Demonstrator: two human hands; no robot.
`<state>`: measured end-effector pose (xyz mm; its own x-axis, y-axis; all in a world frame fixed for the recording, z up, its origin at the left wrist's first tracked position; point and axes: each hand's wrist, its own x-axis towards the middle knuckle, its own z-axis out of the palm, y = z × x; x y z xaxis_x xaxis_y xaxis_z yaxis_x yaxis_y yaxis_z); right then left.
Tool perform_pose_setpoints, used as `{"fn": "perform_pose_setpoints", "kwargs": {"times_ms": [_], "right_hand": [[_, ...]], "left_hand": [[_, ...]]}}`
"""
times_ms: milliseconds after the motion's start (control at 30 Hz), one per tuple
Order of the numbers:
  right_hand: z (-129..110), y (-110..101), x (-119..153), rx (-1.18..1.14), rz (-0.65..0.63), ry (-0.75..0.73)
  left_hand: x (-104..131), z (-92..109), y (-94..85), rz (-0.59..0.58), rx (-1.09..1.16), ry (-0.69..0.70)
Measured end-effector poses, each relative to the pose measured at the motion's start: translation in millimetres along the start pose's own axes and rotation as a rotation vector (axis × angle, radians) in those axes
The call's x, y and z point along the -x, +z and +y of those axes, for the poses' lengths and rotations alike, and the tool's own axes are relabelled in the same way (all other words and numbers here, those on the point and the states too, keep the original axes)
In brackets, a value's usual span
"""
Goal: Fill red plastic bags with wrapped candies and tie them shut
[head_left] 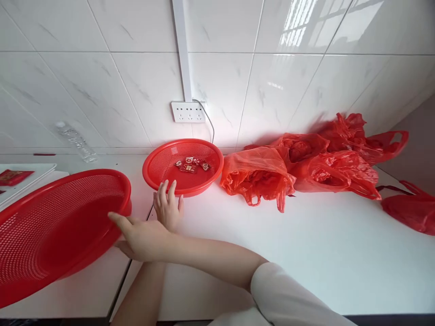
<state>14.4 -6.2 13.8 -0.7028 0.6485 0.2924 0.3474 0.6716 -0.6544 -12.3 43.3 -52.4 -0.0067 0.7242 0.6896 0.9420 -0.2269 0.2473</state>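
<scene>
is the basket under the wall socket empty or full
Neither: a few small red packets lie together in the basket, and much of its floor shows bare around them.

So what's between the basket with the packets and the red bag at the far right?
In the head view, crumpled red plastic bags lie between the basket and that far bag.

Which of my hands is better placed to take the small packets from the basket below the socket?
Probably your left hand: it's at the near rim of that basket, close to the packets. Your right hand is at the other basket, farther away.
</scene>
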Motion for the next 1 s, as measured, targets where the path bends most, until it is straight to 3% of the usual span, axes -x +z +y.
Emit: {"fn": "perform_pose_setpoints", "kwargs": {"times_ms": [67,167,300,333,400,533,700,833,1000], "right_hand": [[2.7,-39.0,26.7,0.022,0.047,-0.054],[27.5,-104.9,74.3,0.011,0.005,0.045],[97.0,-181.9,139.7,0.225,0.150,0.507],[115.9,-196.1,154.0,0.326,0.187,0.657],[149.6,-216.0,177.2,0.403,0.237,0.787],[194.9,-222.9,198.3,0.446,0.254,0.908],[221.2,-214.0,200.6,0.406,0.260,0.990],[217.9,-227.6,206.0,0.344,0.317,0.924],[183.6,-255.3,214.3,0.181,0.258,0.808]], "left_hand": [[0.2,1.6,1.2,0.042,0.003,0.000],[1.0,4.3,1.4,0.122,0.037,0.031],[6.3,14.4,2.6,0.164,0.120,0.103],[8.0,19.5,4.3,0.166,0.137,0.131],[9.1,34.0,10.5,0.141,0.166,0.221],[-6.4,78.6,31.1,-0.088,0.208,0.492],[-46.9,144.8,68.1,-0.318,0.252,0.729],[-68.7,180.6,108.5,-0.439,0.210,0.717],[-79.8,196.4,156.4,-0.619,0.120,0.580]]}}
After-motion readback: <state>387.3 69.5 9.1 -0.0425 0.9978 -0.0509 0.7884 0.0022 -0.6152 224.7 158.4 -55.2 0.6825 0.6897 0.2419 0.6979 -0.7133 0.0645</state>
